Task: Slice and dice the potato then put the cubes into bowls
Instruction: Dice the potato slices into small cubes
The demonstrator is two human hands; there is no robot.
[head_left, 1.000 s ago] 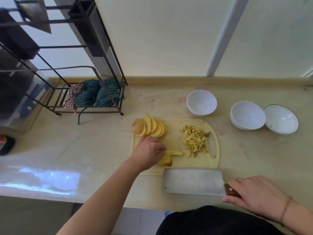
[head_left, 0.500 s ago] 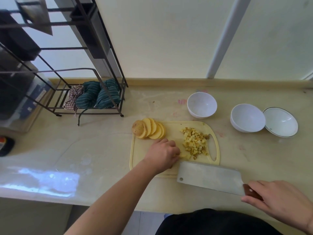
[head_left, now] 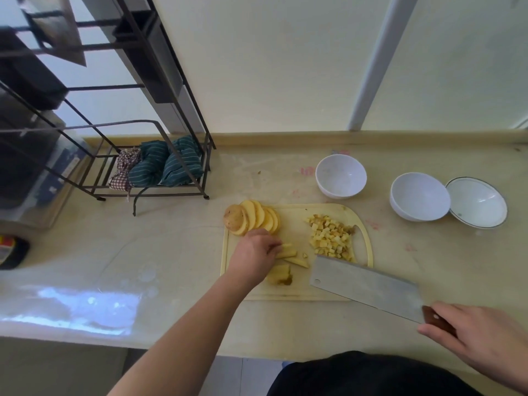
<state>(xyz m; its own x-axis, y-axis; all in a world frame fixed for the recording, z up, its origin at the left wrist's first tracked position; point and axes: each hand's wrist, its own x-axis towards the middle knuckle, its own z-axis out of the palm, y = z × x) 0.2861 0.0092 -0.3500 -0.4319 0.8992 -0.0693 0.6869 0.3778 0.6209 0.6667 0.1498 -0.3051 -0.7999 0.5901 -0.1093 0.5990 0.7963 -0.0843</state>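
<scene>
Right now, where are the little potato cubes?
The potato cubes are piled on the right part of the cutting board, just beyond the cleaver blade and near the closest white bowl.

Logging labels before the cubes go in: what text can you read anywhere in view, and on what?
None can be read.
Box behind the rack: a white label with print, too blurred.
Bottle at far left: red and yellow label, too blurred.
Bowls, cleaver, board: no text seen.
</scene>
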